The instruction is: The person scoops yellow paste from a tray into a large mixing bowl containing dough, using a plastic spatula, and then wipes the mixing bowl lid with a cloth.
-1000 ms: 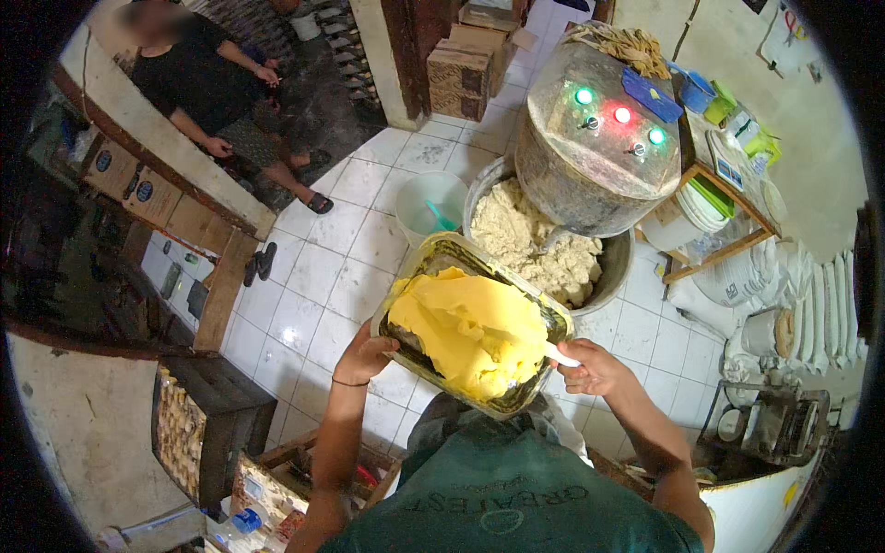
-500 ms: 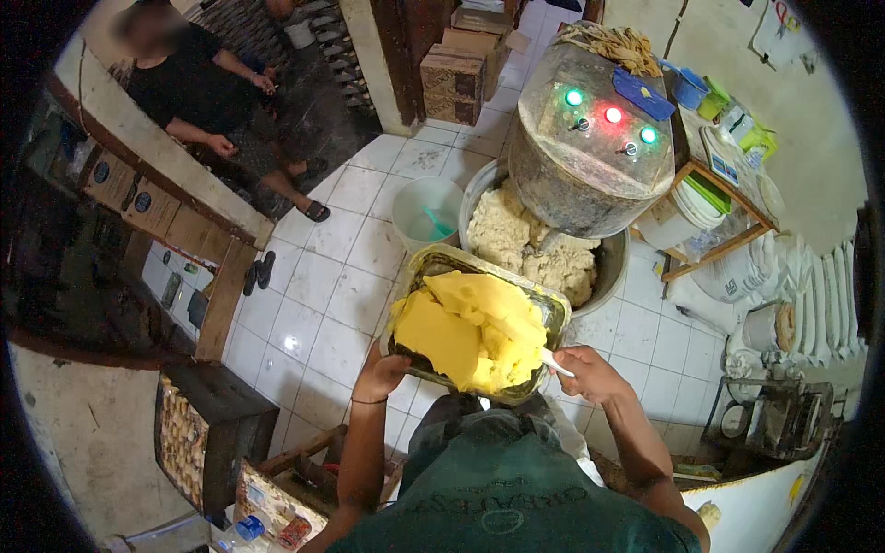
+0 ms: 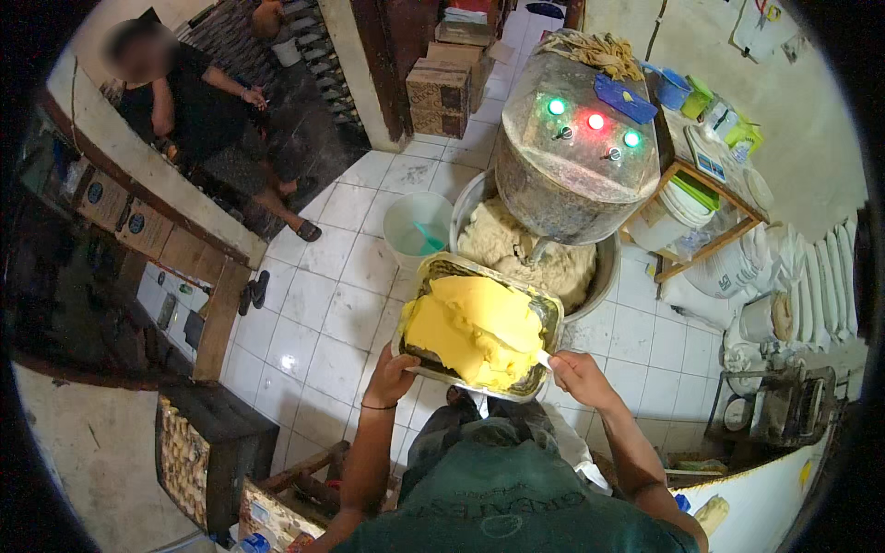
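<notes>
A rectangular pan point(image 3: 429, 362) with grimy sides, held in front of my body, carries a soft yellow mass point(image 3: 466, 323). My left hand point(image 3: 395, 373) grips the pan's lower left corner. Closed round a white handle, my right hand point(image 3: 573, 373) is at the pan's right side; the tool's far end is buried in or hidden by the yellow mass. Just beyond the pan, a large steel bowl point(image 3: 608, 276) holds pale dough point(image 3: 562, 276) beneath a worn metal mixer point(image 3: 562, 194) with lit buttons. Beside it stands a white bucket point(image 3: 396, 217) with a teal tool inside.
A seated person point(image 3: 194, 111) occupies the doorway at upper left. Cardboard boxes point(image 3: 438, 101) are stacked behind the bucket. A wooden shelf point(image 3: 710, 244) and white sacks point(image 3: 811, 286) line the right side. A dark cabinet point(image 3: 221, 461) stands at lower left.
The yellow mass has shifted within the pan as the white-handled tool moved, and the pan tilts slightly differently. The seated person's arm has risen toward the head.
</notes>
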The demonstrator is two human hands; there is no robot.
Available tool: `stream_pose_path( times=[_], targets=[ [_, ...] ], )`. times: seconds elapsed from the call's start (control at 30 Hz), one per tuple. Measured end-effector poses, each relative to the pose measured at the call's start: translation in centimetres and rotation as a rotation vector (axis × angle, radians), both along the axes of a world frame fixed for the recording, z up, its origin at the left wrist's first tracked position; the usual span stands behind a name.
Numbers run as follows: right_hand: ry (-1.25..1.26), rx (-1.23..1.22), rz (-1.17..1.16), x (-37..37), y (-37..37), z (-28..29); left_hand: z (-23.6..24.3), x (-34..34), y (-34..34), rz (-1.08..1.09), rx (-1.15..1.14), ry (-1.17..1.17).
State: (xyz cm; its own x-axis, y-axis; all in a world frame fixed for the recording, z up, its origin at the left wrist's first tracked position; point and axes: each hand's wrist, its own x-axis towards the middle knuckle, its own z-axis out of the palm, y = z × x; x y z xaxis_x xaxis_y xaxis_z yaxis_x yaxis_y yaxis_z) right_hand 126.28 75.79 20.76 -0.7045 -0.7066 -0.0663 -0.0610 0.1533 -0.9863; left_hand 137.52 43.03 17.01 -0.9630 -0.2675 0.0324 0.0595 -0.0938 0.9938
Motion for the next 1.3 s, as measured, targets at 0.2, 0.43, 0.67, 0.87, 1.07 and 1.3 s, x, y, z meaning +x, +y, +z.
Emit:
stream_pose_path(
  times=[0.2, 0.43, 0.67, 0.87, 1.07, 1.3],
  targets=[
    [-0.293, -0.114, -0.04, -0.3, -0.1, -0.5, 3.7, -1.0, 3.1, -0.013, 0.583, -0.069],
    [-0.554, -0.243, -0.031, -1.2, -0.4, -0.3, 0.7, -1.1, 2.5, 0.019, 0.627, 0.01],
    [-0.198, -0.169, -0.044, -1.2, -0.7, 0.8, -1.0, -1.2, 1.7, 0.096, 0.62, -0.011],
    [-0.109, -0.152, -0.087, -1.0, -0.7, 0.8, 1.9, -2.1, 3.6, 0.103, 0.786, 0.04],
    [-0.261, -0.242, -0.085, -2.0, 0.0, 1.7, -1.2, -1.6, 2.2, 0.154, 0.618, 0.07],
    [-0.299, -0.219, -0.098, -5.8, 1.0, 3.3, -2.4, -1.3, 1.1, 0.118, 0.889, 0.145]
  ],
)
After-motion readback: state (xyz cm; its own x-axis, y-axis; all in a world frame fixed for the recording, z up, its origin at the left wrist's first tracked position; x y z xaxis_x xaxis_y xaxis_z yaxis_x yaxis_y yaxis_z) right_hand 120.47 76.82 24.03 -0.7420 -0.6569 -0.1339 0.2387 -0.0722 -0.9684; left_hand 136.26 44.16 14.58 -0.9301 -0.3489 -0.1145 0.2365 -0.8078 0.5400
